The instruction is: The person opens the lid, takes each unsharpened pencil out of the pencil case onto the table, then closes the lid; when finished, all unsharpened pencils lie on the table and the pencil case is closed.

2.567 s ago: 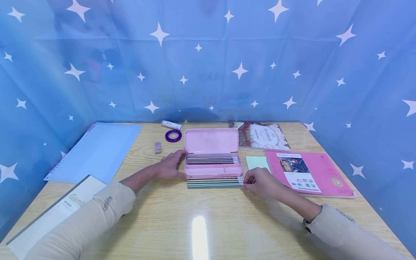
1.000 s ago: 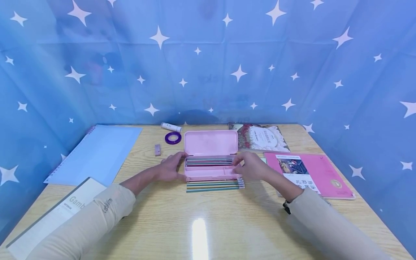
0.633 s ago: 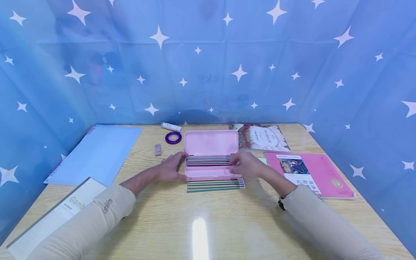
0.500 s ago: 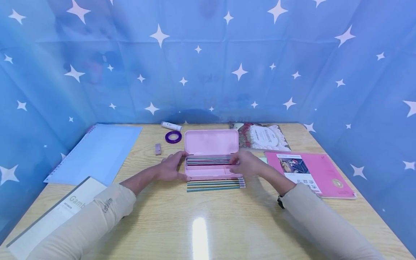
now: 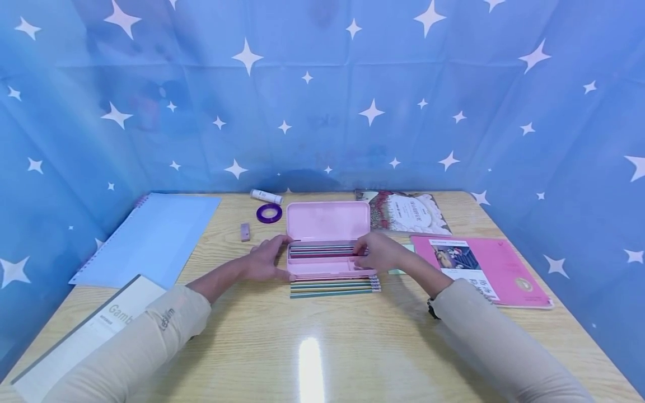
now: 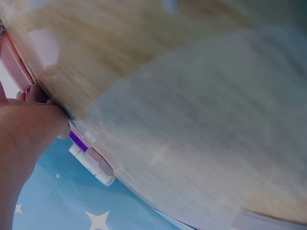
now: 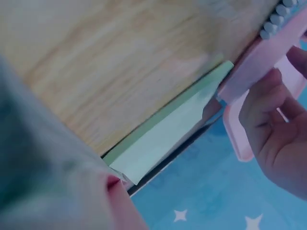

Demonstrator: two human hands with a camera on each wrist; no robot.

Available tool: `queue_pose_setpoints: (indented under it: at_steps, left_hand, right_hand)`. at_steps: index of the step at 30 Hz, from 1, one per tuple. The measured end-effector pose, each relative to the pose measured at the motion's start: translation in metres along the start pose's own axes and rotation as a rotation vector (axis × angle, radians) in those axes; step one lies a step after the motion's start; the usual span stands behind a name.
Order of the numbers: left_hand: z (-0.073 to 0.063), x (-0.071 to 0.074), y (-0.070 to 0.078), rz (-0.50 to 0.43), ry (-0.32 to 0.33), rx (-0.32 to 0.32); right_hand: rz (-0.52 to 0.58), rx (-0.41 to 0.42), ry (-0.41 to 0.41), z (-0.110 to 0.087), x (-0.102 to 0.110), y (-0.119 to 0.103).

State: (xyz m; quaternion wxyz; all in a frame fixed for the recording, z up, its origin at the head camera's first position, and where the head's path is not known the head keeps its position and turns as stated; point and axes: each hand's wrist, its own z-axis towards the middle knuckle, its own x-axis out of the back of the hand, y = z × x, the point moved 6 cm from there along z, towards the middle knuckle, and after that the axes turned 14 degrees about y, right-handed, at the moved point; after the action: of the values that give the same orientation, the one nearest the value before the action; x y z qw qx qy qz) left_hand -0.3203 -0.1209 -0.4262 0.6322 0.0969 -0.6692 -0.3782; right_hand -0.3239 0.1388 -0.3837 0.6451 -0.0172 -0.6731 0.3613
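Far left, a blue spiral notebook [image 5: 151, 235] and a white notebook [image 5: 75, 347] lie on the wooden table [image 5: 252, 347]. Past a purple tape roll [image 5: 260, 214], the left hand [image 5: 261, 260] curves round the left end of the open pink pencil case [image 5: 327, 221] at mid-table—thumb in front, fingers behind—and grips it. Pencils [image 5: 322, 251] fill its rear compartment; eraser-tipped pencils [image 5: 330, 289] lie just in front. The right hand [image 5: 382, 253] bends half-open fingers over the right end; whether they pinch anything, I can't tell. Beyond sits a pink book [image 5: 504, 266].
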Motion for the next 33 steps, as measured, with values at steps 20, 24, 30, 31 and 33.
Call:
queue_pose_setpoints:
  at_steps: [20, 24, 30, 31, 33]
  left_hand:
    - [0.0, -0.001, 0.002, -0.013, 0.006, -0.003]
    - [0.0, -0.001, 0.001, -0.01, 0.008, 0.0]
    - [0.0, 0.0, 0.001, -0.007, 0.006, 0.004]
    - [0.0, 0.0, 0.001, -0.007, 0.005, 0.004]
    - [0.0, 0.001, 0.002, -0.009, 0.004, 0.005]
  right_hand:
    - [-0.18, -0.177, 0.037, -0.009, 0.011, 0.001]
    - [-0.193, -0.169, 0.04, -0.008, 0.009, 0.0]
    - [-0.218, -0.143, 0.036, -0.006, 0.007, 0.0]
    - [-0.215, -0.136, 0.033, -0.005, 0.006, 0.001]
    - [-0.196, -0.121, 0.029, -0.004, 0.006, 0.001]
